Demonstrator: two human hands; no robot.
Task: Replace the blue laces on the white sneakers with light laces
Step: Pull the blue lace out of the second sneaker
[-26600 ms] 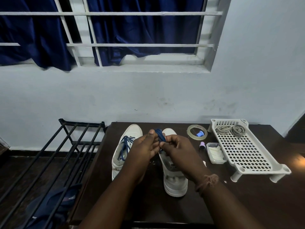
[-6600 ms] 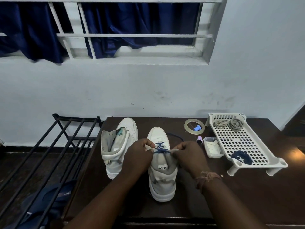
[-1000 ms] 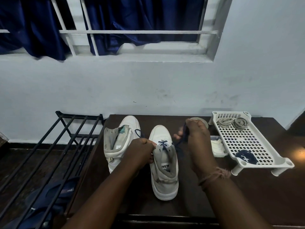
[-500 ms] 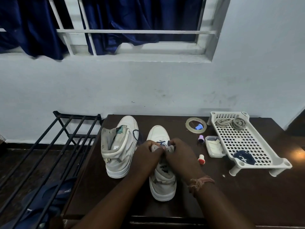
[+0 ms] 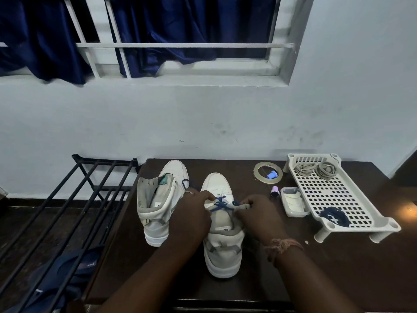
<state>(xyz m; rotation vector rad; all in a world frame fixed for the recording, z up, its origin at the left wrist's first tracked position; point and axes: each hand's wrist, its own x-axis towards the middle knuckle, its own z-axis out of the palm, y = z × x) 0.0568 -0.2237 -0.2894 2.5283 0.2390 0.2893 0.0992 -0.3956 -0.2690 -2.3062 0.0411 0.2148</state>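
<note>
Both hands back at second sneaker (image 5: 222, 224) mid-table: left hand (image 5: 191, 213) and right hand (image 5: 257, 214), right down from its raised pull, each grip pinched on blue lace (image 5: 220, 203); few crossings remain, unlacing near done.

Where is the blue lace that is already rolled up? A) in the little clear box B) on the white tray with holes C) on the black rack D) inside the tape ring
B: the coiled blue lace lies on the near end of the white tray, with the light laces bundled at its far end.
</note>
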